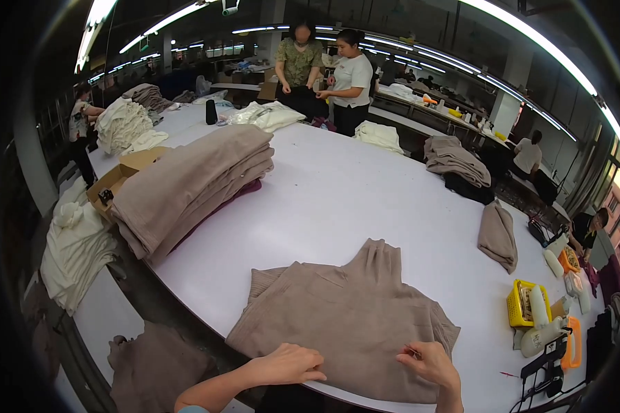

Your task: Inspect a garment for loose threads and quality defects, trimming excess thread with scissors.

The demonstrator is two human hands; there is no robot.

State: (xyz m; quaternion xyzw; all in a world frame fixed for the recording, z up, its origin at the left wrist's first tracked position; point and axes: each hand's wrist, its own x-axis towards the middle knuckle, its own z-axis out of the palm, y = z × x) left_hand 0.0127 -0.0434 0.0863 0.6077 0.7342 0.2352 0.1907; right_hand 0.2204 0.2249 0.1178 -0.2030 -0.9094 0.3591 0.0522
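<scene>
A taupe knit turtleneck garment (341, 310) lies flat on the white table before me, its collar pointing away and its lower edge near the table's front. My left hand (292, 363) rests on the lower left part of the garment with its fingers bent; whether it pinches the fabric is hidden. Over the lower right part, my right hand (428, 361) pinches a small thin tool (413, 351) with a reddish end. The tool is too small to name for certain.
A thick stack of taupe garments (201, 180) sits at the left, beside a cardboard box (114, 178). Rightward are a folded taupe garment (497, 237), a yellow plastic basket (511, 304), a white bottle (540, 338) and a thin red tool (509, 374). Two people stand beyond the table.
</scene>
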